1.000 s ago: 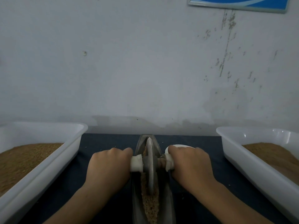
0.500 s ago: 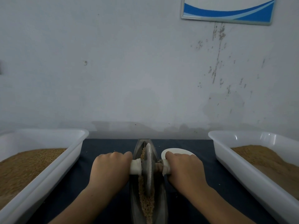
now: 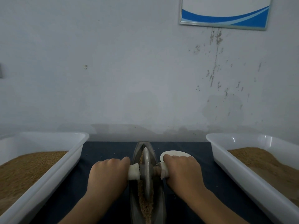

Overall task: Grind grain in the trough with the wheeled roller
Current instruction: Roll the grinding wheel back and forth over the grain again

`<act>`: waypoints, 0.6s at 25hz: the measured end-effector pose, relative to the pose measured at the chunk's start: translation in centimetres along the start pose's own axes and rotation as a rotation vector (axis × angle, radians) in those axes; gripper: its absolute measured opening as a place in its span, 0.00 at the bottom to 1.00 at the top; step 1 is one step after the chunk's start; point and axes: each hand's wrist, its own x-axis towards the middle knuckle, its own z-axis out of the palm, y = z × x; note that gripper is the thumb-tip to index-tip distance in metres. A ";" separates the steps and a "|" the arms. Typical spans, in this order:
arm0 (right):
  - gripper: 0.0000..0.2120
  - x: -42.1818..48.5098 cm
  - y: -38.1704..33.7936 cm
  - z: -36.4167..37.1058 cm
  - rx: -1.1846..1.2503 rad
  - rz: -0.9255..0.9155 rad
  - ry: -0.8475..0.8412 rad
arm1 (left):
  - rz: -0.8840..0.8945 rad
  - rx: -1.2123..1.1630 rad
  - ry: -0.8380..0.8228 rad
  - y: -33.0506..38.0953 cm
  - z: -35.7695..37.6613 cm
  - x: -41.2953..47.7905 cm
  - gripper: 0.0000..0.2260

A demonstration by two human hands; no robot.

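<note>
the roller [image 3: 146,172] stands upright in the narrow metal trough [image 3: 159,202] at six o'clock in the view, its thin grey wheel sunk into the strip of brown grain [image 3: 145,207] along the trough floor. the left hand [image 3: 108,173], at nine o'clock of the wheel, is curled tight round the white left handle [image 3: 133,172]. the right hand [image 3: 182,172], at three o'clock of the wheel, is wrapped round the right handle [image 3: 164,171]. a white dish [image 3: 174,153] lies just past the right knuckles, at about one o'clock of the wheel. the trough sits on a dark cloth [image 3: 110,149]. a white tub [image 3: 71,164] of brown grain stands at eight o'clock in the view, another tub [image 3: 234,172] at four o'clock. a blue and white framed sign [image 3: 224,12] hangs on the wall at one o'clock.
</note>
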 end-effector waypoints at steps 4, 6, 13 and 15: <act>0.08 0.0 -0.2 -0.5 0.018 -0.016 -0.018 | -0.018 0.006 -0.007 0.0 -0.3 -0.4 0.12; 0.09 0.0 -0.3 -0.6 0.019 -0.022 -0.014 | -0.020 0.002 -0.014 0.0 -0.4 -0.4 0.13; 0.10 0.1 -0.3 -0.6 0.019 -0.034 -0.013 | -0.038 -0.051 0.026 0.0 -0.7 -0.8 0.14; 0.09 -0.1 -0.5 -0.8 0.028 -0.045 -0.019 | -0.021 -0.041 0.024 0.1 -0.8 -1.4 0.17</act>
